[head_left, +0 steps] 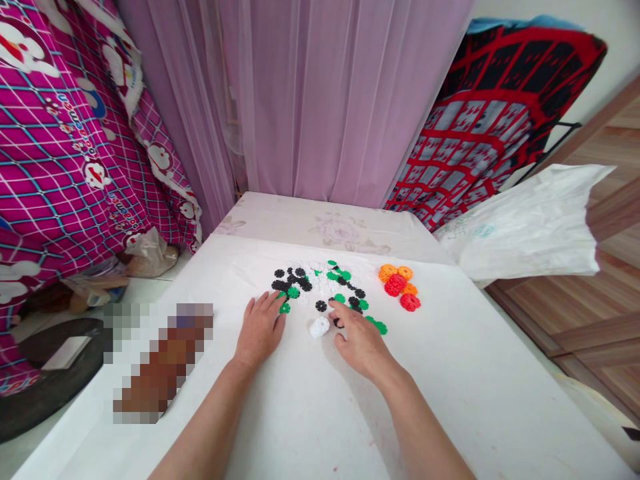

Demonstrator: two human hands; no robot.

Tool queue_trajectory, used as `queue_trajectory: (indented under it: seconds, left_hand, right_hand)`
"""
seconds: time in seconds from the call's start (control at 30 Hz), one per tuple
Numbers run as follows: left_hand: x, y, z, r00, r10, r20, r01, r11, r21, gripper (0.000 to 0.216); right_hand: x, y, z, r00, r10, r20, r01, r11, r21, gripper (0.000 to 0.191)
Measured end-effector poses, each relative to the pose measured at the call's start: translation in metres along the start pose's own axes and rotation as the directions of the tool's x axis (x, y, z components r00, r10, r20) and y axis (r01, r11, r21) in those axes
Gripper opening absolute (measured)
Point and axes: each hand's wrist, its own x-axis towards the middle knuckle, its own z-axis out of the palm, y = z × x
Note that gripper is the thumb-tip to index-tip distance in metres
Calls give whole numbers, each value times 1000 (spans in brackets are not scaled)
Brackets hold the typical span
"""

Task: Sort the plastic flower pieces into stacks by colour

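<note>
A pile of small snowflake-shaped plastic discs (320, 283), black, green and white, lies on the white table (310, 413). My left hand (260, 328) lies flat and open at the pile's near left edge, its fingertips touching a green disc (285, 307). My right hand (357, 337) rests palm down at the near right edge, fingers stretched toward a black disc (321, 306). A white ball of joined discs (319, 327) sits between my hands, apart from both. A cluster of orange and red disc balls (400, 287) stands to the right of the pile.
A purple curtain (310, 100) hangs behind the table. A pink patterned blanket (65, 147) is at the left, a red and black one (490, 113) at the right back. A white plastic bag (530, 227) lies over the table's right far corner. A blurred patch (160, 360) covers the left.
</note>
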Motion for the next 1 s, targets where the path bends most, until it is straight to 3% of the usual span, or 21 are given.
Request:
queue_trajectory:
  seconds: [0.17, 0.33, 0.63, 0.83, 1.0]
  left_hand:
    - [0, 1, 0, 1000, 3, 3, -3, 1000, -2, 44]
    - [-1, -1, 2, 1000, 8, -22, -8, 1000, -8, 43]
    - [0, 1, 1, 1000, 1, -15, -2, 1000, -11, 43]
    - [-1, 1, 0, 1000, -3, 8, 3, 1000, 5, 44]
    - [0, -2, 2, 1000, 5, 20, -5, 1000, 16, 44]
  right_hand:
    - [-4, 0, 25, 995, -54, -83, 63, 992, 109, 84]
    - [3, -4, 44, 979, -26, -202, 34, 999, 38, 79]
    - [12, -1, 52, 972, -31, -233, 10, 996, -88, 74]
    - [12, 3, 45, 962, 0, -274, -19, 998, -66, 72]
    - [11, 31, 16, 936, 132, -327, -157, 986, -53, 74]
